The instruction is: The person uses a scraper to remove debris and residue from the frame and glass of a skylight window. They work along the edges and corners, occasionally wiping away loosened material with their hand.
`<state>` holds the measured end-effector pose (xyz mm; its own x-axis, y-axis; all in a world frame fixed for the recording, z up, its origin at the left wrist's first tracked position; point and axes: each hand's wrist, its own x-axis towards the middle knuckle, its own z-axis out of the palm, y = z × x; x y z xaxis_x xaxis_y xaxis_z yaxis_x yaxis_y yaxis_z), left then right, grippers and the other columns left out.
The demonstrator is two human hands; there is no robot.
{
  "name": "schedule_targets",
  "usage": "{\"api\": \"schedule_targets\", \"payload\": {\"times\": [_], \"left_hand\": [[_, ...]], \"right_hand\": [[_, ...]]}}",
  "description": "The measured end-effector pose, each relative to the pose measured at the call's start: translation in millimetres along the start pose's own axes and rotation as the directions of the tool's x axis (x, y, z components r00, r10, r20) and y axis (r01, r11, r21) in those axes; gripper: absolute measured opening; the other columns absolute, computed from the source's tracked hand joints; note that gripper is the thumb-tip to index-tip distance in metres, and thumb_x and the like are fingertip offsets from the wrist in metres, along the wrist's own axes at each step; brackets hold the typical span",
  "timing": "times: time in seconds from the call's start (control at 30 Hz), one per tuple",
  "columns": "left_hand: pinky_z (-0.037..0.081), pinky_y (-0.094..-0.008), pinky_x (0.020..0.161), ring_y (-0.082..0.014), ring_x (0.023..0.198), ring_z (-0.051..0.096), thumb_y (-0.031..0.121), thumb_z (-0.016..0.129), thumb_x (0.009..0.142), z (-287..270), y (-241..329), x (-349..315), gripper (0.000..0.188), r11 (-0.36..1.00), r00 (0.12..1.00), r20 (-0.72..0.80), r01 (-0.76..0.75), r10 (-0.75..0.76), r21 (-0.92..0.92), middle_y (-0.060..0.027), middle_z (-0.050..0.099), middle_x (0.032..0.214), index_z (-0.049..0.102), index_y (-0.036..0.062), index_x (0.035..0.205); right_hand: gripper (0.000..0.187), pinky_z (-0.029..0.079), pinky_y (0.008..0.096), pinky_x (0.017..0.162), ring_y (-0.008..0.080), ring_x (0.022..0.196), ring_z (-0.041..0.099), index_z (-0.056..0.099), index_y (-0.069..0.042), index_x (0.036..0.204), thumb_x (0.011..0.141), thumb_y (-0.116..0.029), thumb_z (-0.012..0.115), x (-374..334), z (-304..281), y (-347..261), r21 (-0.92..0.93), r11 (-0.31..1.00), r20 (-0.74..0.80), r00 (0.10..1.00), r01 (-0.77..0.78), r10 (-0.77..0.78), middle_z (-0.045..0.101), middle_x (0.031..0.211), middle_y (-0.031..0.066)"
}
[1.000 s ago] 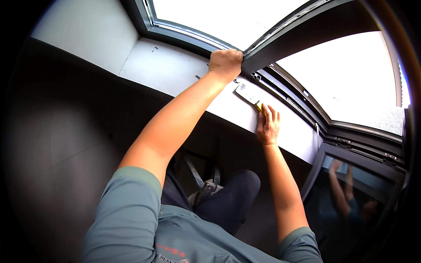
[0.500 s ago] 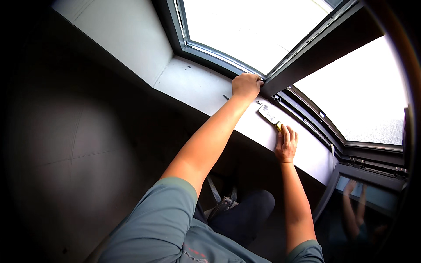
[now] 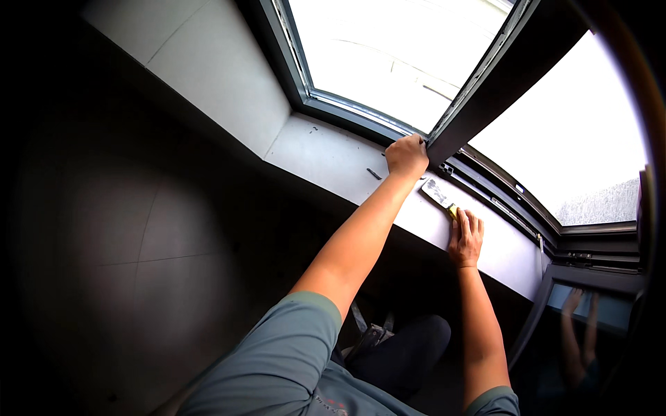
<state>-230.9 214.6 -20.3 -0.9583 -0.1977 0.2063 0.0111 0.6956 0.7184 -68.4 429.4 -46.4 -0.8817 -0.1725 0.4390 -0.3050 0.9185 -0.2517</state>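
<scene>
Head view, scraper [image 3: 438, 195]: angled over the pale sill [image 3: 333, 152], just beside the window frame [image 3: 368, 122]; probably light, its blade thin and fairly stiff.
Yellow handle [image 3: 453, 211]: likely the surest hold, away from the blade's edge.
Right hand [image 3: 466, 239]: fingers wrapped about the handle.
Left hand [image 3: 407, 157]: curled at the frame's corner; contents, cannot tell.

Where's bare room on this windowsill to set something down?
White windowsill: a bare patch between your right hand and the dark-framed glass pane; another between the pale side wall and thin dark scrap, small dark specks behind. Crowded: around your left hand and the flat yellow-handled scraper.
</scene>
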Motion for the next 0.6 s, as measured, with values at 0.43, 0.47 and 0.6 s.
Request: {"api": "schedule_targets", "payload": {"times": [0.43, 0.47, 0.6], "left_hand": [[0.056, -0.0392, 0.062, -0.0262, 0.073, 0.073, 0.030, 0.072, 0.090, 5.3, -38.5, 14.8, 0.015, 0.884, 0.879, -0.095, -0.466, 0.467, 0.038, -0.0032, 0.074, 0.079, 0.076, 0.0167, 0.084], [0.056, -0.0390, 0.062, -0.0260, 0.073, 0.073, 0.030, 0.072, 0.090, 6.7, -39.3, 14.7, 0.015, 0.879, 0.874, -0.092, -0.477, 0.476, 0.021, -0.0028, 0.074, 0.079, 0.076, 0.0167, 0.084], [0.056, -0.0407, 0.063, -0.0280, 0.073, 0.073, 0.027, 0.067, 0.092, 8.4, -37.1, 16.3, 0.015, 0.890, 0.895, 0.021, -0.445, 0.445, 0.104, -0.0052, 0.074, 0.077, 0.073, 0.0157, 0.085]], "right_hand": [[0.034, 0.049, 0.0470, 0.094, 0.0364, 0.104, 0.060, 0.065, -0.006, 0.128, 0.094, -0.009, 0.067, 1.5, 3.9, 4.5, -0.024, 0.999, -0.038, 0.998, 0.049, -0.050, 0.064, 0.118, 0.0139], [0.034, 0.049, 0.0471, 0.095, 0.0367, 0.104, 0.060, 0.065, -0.006, 0.128, 0.094, -0.009, 0.067, -0.6, 3.4, 5.4, -0.021, 0.999, -0.032, 0.998, 0.044, -0.045, 0.065, 0.119, 0.0139], [0.036, 0.049, 0.0474, 0.095, 0.0370, 0.105, 0.060, 0.064, -0.006, 0.130, 0.094, -0.009, 0.067, -0.3, 5.3, 4.4, -0.051, 0.998, -0.013, 0.999, 0.033, -0.034, 0.064, 0.120, 0.0142]]}}
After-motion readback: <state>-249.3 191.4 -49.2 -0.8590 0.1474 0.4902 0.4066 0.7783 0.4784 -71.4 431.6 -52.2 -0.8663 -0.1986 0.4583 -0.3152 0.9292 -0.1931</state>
